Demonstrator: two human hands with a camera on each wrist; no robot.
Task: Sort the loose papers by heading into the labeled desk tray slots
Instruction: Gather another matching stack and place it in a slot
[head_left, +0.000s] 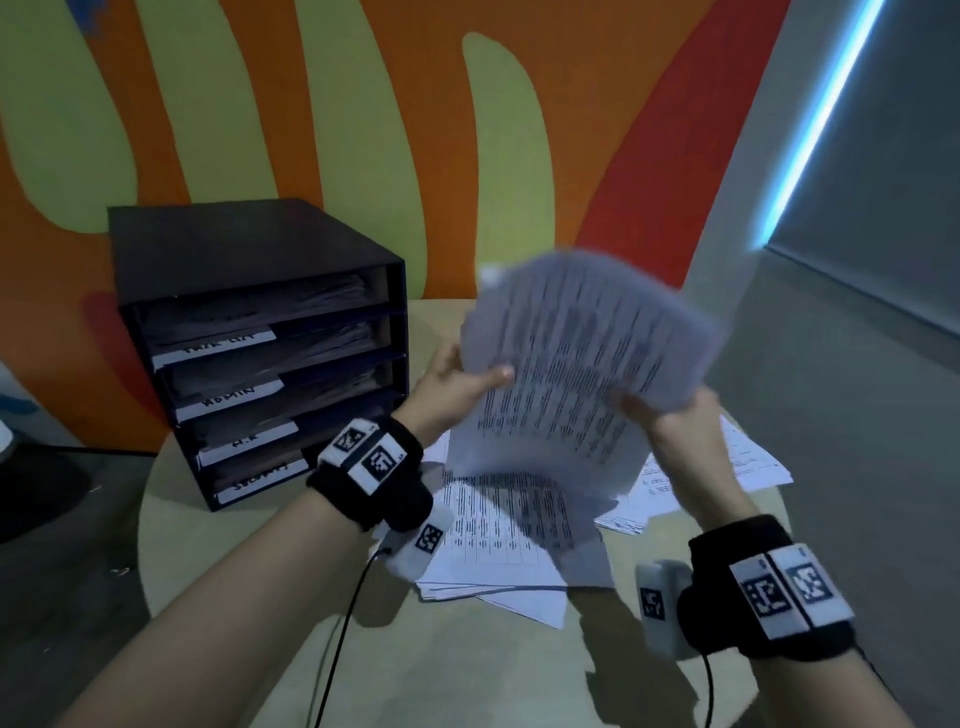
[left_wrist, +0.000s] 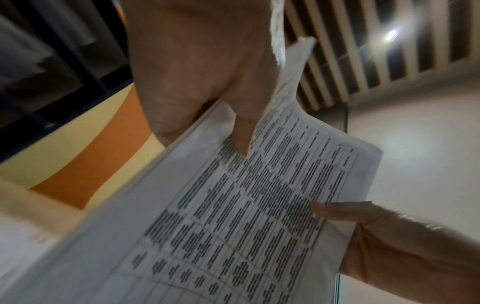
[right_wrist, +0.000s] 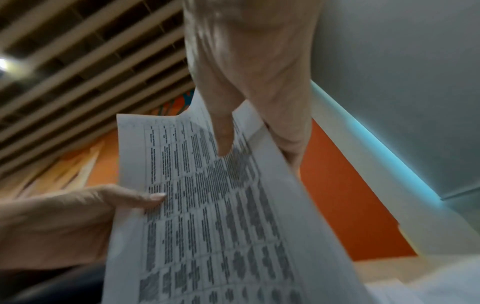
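While both hands hold it above the table, the lifted sheaf of papers (head_left: 571, 364) tilts toward the camera, its printed table of rows and columns facing up; motion blur keeps the heading and text from being read. The left hand (head_left: 457, 379) pinches the sheaf's left edge, thumb on the printed face and fingers behind. The right hand (head_left: 670, 415) pinches the lower right edge the same way, thumb on top and fingers underneath. In the left wrist view the thumb (left_wrist: 244, 131) presses on the printed page, and the other hand's thumb comes in from the right onto the same page.

Directly below the sheaf, more loose papers (head_left: 519, 540) lie scattered in an untidy overlap on the round table (head_left: 467, 665), some spreading out toward the right edge.

Left of the hands, at the back of the table, stands the black desk tray (head_left: 249, 332) with four stacked slots, each already holding sheets and carrying a white label strip on its front; the lettering appears upside down and is not clearly legible. Behind it rises a wall (head_left: 363, 130) painted in orange, green and red shapes.
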